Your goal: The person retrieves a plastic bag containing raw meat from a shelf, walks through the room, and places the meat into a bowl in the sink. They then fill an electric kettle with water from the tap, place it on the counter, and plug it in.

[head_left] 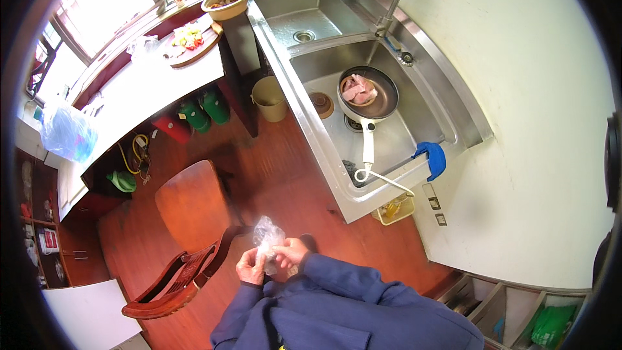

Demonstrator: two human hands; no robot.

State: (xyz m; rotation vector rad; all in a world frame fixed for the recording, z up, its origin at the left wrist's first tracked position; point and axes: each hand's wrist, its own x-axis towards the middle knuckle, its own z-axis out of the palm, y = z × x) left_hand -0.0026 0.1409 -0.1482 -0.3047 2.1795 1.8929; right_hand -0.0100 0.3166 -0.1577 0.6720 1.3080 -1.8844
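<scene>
Close in front of my body, my left hand [251, 267] and my right hand [291, 253] both grip a clear plastic bag [267, 236]. The bag's upper part bunches above my fingers; whether anything lies inside it cannot be told. Beyond my hands, a double stainless steel sink [311, 165] holds a dark frying pan [386, 99] with a white handle in its nearer basin. Pieces of raw meat [358, 90] rest on a small round brown dish inside the pan. A brown round lid [320, 104] lies beside the pan. A white cord hangs over the sink's near edge.
A wooden chair [194, 204] stands at the left. Behind it, a white counter [146, 82] bears a cutting board [194, 56] with cut vegetables and a beige basin [228, 12]. A bucket [270, 99] stands on the floor between counter and sink. A blue cloth [431, 159] drapes over the sink's edge.
</scene>
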